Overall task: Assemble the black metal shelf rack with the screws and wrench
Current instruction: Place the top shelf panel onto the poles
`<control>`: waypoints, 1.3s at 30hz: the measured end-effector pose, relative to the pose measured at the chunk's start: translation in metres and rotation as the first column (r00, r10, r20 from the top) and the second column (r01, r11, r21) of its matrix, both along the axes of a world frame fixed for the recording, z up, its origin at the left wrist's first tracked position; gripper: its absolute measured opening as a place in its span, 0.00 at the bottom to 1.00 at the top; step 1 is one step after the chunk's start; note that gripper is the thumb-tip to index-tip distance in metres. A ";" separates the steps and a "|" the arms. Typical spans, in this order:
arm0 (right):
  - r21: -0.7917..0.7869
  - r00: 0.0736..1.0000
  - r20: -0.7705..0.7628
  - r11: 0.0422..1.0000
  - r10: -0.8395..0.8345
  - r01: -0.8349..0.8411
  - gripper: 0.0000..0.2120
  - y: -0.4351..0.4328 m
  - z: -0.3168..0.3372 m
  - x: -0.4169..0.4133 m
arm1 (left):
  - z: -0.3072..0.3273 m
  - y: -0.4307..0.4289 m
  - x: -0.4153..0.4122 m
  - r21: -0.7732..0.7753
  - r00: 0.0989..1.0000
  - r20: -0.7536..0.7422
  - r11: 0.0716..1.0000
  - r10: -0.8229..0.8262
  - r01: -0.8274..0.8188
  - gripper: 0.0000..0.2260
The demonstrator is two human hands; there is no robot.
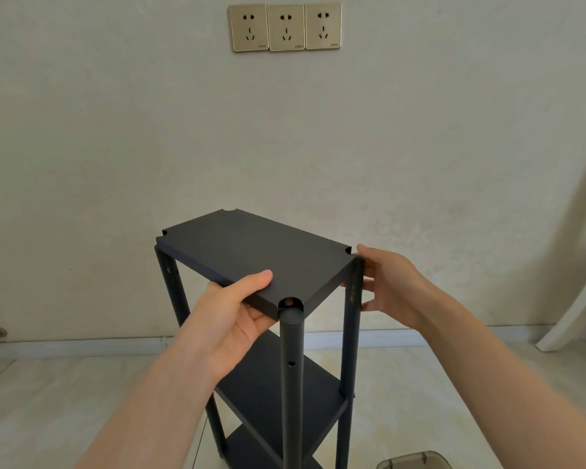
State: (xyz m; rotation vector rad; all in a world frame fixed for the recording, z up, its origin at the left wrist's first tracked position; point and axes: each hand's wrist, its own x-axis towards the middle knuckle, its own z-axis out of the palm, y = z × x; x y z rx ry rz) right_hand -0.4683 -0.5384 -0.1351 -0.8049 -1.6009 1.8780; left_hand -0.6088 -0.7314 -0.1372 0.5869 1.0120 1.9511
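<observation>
Hands clamped: left hand (232, 321) on near edge of top shelf (251, 248), right hand (391, 286) round corner post (352, 336); floor (65, 401) open leftward.

Pretty much all that shows of the person is two arms: the left forearm (156, 401) and the right forearm (504, 384) are both bare right down to the bottom edge of the shot, slim and smooth-looking. The left hand (237, 316) and right hand (396, 286) are bare as well, with long, slender fingers (369, 265). The left thumb (256, 280) is rounded at the tip, but the nails are honestly too blurry to make out.
</observation>
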 end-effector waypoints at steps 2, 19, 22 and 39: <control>0.015 1.000 0.003 1.000 0.019 -0.019 0.12 0.001 -0.002 0.000 | -0.002 -0.001 0.001 -0.006 1.000 0.002 1.000 0.004 -0.004 0.27; 0.060 0.998 0.006 0.996 0.063 -0.063 0.09 -0.001 -0.002 -0.003 | 0.002 -0.004 0.001 0.003 0.999 -0.009 0.999 -0.045 0.045 0.28; 0.059 0.999 0.016 0.997 0.039 -0.040 0.08 -0.002 0.000 -0.004 | 0.005 -0.003 0.000 0.006 0.999 -0.004 0.999 -0.041 0.041 0.28; 0.100 0.998 0.037 0.994 0.041 -0.045 0.09 -0.007 0.004 -0.005 | -0.002 -0.007 0.005 -0.006 0.990 0.128 0.998 -0.058 0.059 0.21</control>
